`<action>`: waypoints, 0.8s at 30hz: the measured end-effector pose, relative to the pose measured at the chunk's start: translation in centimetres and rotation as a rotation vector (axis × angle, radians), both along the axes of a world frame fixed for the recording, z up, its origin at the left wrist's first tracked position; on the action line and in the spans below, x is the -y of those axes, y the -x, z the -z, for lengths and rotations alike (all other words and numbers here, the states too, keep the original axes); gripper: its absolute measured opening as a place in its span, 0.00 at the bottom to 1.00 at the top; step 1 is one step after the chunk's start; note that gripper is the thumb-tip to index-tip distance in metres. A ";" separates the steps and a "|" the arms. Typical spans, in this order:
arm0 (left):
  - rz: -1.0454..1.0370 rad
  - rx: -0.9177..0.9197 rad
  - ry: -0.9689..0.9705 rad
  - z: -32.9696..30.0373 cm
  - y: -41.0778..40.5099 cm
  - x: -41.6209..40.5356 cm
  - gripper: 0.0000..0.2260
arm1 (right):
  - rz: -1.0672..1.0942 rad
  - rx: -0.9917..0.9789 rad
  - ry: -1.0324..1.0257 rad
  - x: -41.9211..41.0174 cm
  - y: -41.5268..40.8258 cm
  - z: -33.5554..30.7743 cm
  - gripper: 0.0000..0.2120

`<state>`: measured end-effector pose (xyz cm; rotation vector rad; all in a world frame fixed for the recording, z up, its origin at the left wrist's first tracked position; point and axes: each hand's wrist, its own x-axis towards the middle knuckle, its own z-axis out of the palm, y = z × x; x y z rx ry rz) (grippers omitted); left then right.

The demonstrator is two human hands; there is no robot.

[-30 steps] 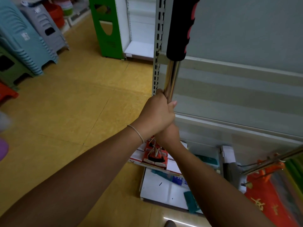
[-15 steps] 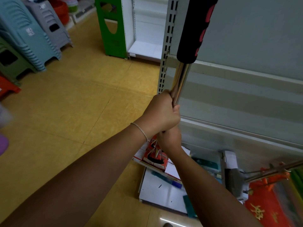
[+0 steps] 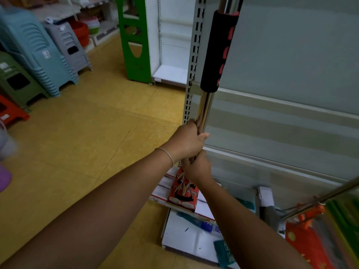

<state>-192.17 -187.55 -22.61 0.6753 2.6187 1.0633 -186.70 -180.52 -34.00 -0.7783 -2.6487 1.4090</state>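
Clamped together on a chrome pole (image 3: 204,111): left hand (image 3: 187,141) uppermost, fingers curled fully round the metal, thumb tip poking out to the right; right hand (image 3: 196,167) directly beneath and touching it, wrapped round the same pole just as tightly. Held near upright, leaning slightly right toward the top, just in front of the slotted upright (image 3: 193,65) of the shelving. Higher on the pole, well clear of both hands, a black foam grip (image 3: 217,51) with red marks. Below the right hand, a red mop head (image 3: 183,193) with metal arms, over red-and-white boxes (image 3: 161,193) at the front left corner of a white base shelf (image 3: 184,239); cannot tell whether touching them.

Underfoot, a yellow floor (image 3: 87,133) spreading across the left half. Filling the right, a grey back panel (image 3: 291,65). At the floor's far edge, a green end panel (image 3: 136,39) beside white shelves. Along the floor's left edge, stacked plastic seats: blue stools (image 3: 37,49), green stools (image 3: 15,80), grey stools (image 3: 68,45), then a red stool (image 3: 9,111) nearest the edge. At the base shelf's right end, a second pole (image 3: 330,197) slanting over orange plastic parts (image 3: 310,210). Smallest, a thin bracelet (image 3: 167,153) round the left wrist.
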 end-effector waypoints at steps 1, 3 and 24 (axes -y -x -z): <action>0.007 0.014 0.007 -0.2 -0.2 0.1 0.12 | -0.001 0.005 -0.009 0.0 -0.4 -0.4 0.25; 0.010 0.049 0.005 -0.6 -0.5 0.2 0.12 | -0.009 -0.001 -0.024 0.1 -0.9 -1.2 0.23; -0.150 -0.061 0.259 -2.8 -5.7 2.3 0.16 | -0.106 -0.042 -0.156 -4.2 -4.9 -6.4 0.27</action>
